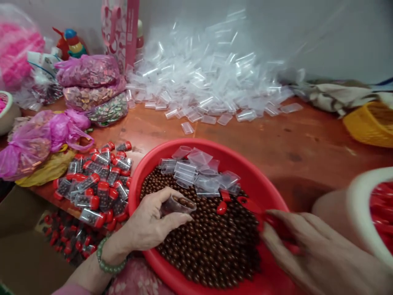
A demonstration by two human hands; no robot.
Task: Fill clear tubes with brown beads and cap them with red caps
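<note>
My left hand (156, 223) is closed around a clear flat plastic tube (175, 207), its open end facing right, with brown beads inside. Below it is a red basin (260, 176) with many shiny brown beads (215, 241). Several empty clear tubes (196, 172) lie on the beads at the back, with a small red cap (221, 207) near them. At the basin's right side, my right hand (310, 246) is blurred, its fingers bent around a red plastic piece (290, 241) whose shape is partly hidden. A red ring-like end (244, 200) shows just beyond the fingertips.
Filled red-capped tubes (98, 180) are piled left of the basin, with more in a box (70, 233) below. Clear tubes (208, 82) heap against the wall. Pink bags (89, 71) stand back left. A white bucket (353, 209) of red pieces and a yellow basket (365, 125) are at right.
</note>
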